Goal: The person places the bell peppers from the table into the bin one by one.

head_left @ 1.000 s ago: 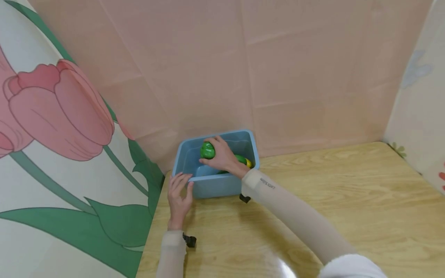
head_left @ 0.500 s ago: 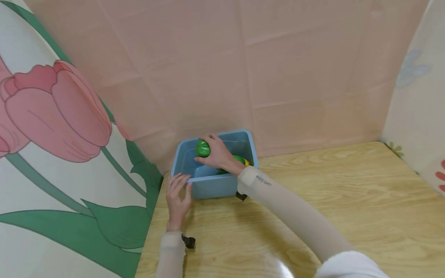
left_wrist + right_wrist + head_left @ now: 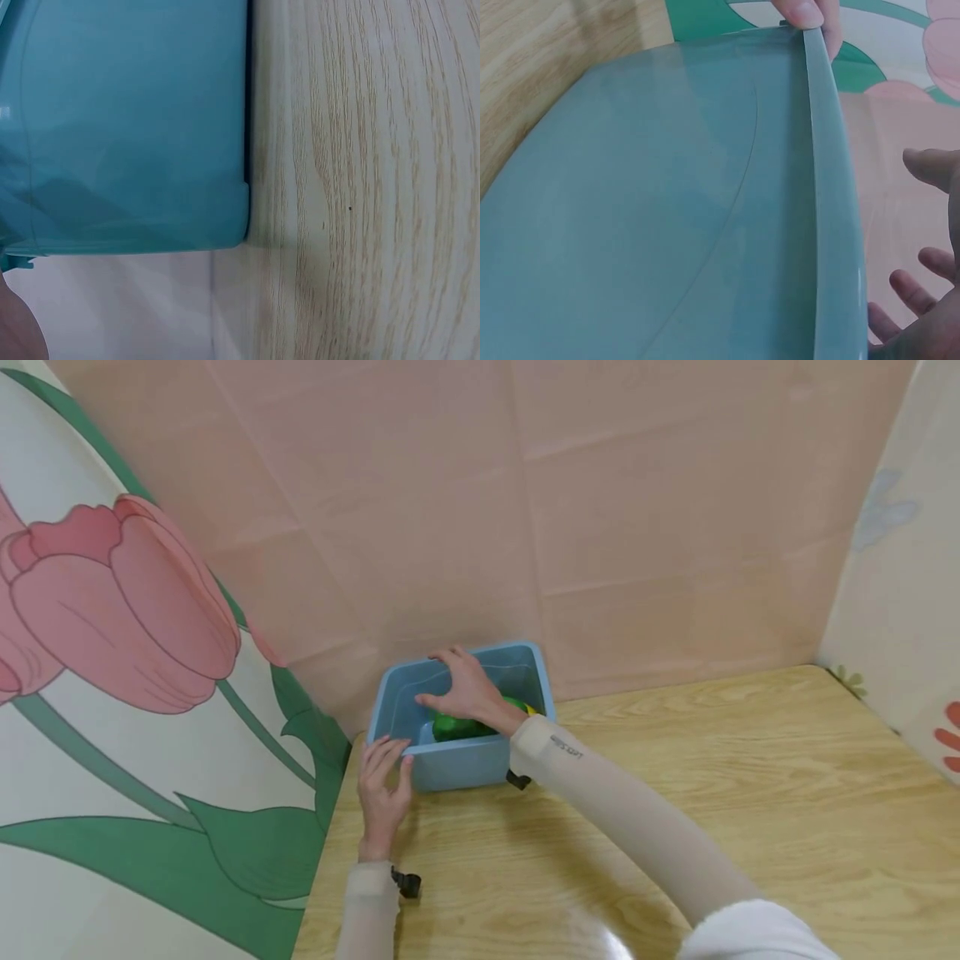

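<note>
A blue plastic bin point(image 3: 465, 766) stands on the table against the back covering. At its front left corner my left hand point(image 3: 386, 793) grips the rim, thumb on the outside. My right hand point(image 3: 468, 689) hovers over the bin's opening, thumb and fingers spread apart with nothing between them. Under it, inside the bin, lies a green bell pepper point(image 3: 450, 727), partly hidden by the front rim. Another green item point(image 3: 515, 702) and a bit of yellow point(image 3: 532, 710) show past the right wrist. In the right wrist view the spread right fingers point(image 3: 911, 292) are beyond the bin's rim point(image 3: 832, 195).
The wood-grain table point(image 3: 675, 802) extends to the right of the bin. A pinkish covering point(image 3: 637, 527) hangs behind it. A wall painted with tulips point(image 3: 150, 610) runs close along the left side, and a pale wall point(image 3: 892, 635) stands at the right.
My right hand has let go of the green bell pepper, which has dropped to the bin's floor; its fingers have spread. It had shifted slightly left before that. My left hand keeps its place.
</note>
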Demonstrator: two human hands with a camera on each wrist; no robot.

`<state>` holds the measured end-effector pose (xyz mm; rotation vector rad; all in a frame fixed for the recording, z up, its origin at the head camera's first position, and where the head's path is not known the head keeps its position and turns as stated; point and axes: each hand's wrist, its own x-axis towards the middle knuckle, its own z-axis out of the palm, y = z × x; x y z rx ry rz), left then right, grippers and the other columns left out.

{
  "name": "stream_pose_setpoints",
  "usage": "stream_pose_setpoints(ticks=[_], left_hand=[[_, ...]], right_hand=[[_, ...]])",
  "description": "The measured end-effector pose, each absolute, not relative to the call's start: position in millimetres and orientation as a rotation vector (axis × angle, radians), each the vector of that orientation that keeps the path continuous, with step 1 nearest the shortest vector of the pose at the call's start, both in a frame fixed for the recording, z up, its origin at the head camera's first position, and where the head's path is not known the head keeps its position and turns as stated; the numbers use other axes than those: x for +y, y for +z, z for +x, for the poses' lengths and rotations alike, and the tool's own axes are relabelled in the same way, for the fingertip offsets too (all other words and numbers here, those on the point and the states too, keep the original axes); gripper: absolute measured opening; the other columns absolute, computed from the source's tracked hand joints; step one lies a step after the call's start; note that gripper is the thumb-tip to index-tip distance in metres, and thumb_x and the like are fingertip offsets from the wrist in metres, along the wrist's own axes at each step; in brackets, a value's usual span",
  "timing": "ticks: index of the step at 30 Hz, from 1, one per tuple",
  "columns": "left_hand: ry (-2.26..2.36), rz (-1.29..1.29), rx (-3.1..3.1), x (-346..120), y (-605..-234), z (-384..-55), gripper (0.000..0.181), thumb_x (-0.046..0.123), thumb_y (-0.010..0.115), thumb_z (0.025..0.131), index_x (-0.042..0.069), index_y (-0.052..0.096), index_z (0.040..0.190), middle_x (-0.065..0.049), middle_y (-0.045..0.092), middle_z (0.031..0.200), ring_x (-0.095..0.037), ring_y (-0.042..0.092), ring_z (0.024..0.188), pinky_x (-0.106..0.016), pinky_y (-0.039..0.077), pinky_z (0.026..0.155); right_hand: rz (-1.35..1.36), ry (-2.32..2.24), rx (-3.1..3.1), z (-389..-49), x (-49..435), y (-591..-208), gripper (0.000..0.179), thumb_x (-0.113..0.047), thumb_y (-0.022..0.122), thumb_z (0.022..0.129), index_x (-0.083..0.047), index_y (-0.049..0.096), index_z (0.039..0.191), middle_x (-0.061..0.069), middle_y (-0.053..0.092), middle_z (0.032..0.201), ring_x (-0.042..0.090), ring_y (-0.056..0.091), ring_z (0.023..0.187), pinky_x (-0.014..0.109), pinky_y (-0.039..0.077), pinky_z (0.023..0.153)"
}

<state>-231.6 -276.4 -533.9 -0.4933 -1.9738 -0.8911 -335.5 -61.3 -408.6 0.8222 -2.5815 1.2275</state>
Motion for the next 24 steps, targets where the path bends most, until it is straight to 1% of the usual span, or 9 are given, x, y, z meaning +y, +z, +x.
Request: stream_pose_setpoints(ticks=[1,4,10,15,19,24], left_hand=[[-0.889,-0.494,-1.973,-276.5,-533.7,-231.7,0.031,0.0,0.077,0.094,0.014,0.08,0.122,-0.011,0.078,0.118,-0.038,0.063,0.128,-0.078,0.025,0.12],[-0.888,-0.495,-1.971,-276.2,-533.0,-231.7,0.031,0.0,0.076,0.094,0.014,0.08,0.122,-0.011,0.078,0.118,-0.039,0.063,0.128,-0.078,0.026,0.119],[-0.892,-0.487,-1.972,-275.8,-532.9,-230.0,0.031,0.0,0.077,0.094,0.013,0.08,0.122,-0.011,0.078,0.118,-0.039,0.063,0.128,-0.077,0.024,0.121],[-0.895,-0.486,-1.983,-275.6,-533.5,-229.5,0.03,0.001,0.076,0.095,0.013,0.08,0.122,-0.011,0.077,0.119,-0.039,0.062,0.129,-0.077,0.024,0.121],[-0.891,-0.486,-1.985,-276.1,-533.8,-229.8,0.03,0.001,0.076,0.095,0.013,0.08,0.123,-0.011,0.078,0.119,-0.039,0.062,0.128,-0.078,0.025,0.12],[-0.893,-0.482,-1.984,-276.0,-532.6,-231.0,0.03,0.002,0.076,0.095,0.013,0.08,0.123,-0.011,0.078,0.119,-0.039,0.063,0.128,-0.077,0.025,0.121]], right_hand=[[0.824,1.215,-2.582,-335.3,-60.6,-408.2,0.08,-0.052,0.081,0.091,-0.012,0.054,0.154,0.012,0.053,0.152,0.035,0.055,0.136,0.056,0.052,0.108],[0.824,1.198,-2.59,-334.5,-58.4,-407.7,0.077,-0.051,0.08,0.093,-0.012,0.054,0.154,0.011,0.052,0.154,0.036,0.054,0.138,0.057,0.051,0.11],[0.819,1.177,-2.599,-333.4,-53.1,-407.5,0.076,-0.051,0.078,0.093,-0.01,0.056,0.152,0.012,0.054,0.153,0.036,0.056,0.136,0.056,0.052,0.109],[0.817,1.184,-2.597,-332.2,-47.2,-406.8,0.075,-0.051,0.078,0.093,-0.009,0.057,0.152,0.013,0.053,0.154,0.037,0.055,0.137,0.057,0.051,0.109],[0.826,1.161,-2.61,-331.6,-44.3,-408.1,0.074,-0.053,0.076,0.094,-0.011,0.056,0.152,0.013,0.052,0.154,0.036,0.055,0.137,0.056,0.051,0.11],[0.827,1.152,-2.601,-331.1,-41.0,-408.3,0.07,-0.053,0.076,0.095,-0.014,0.058,0.15,0.011,0.054,0.151,0.034,0.056,0.136,0.055,0.051,0.109]])
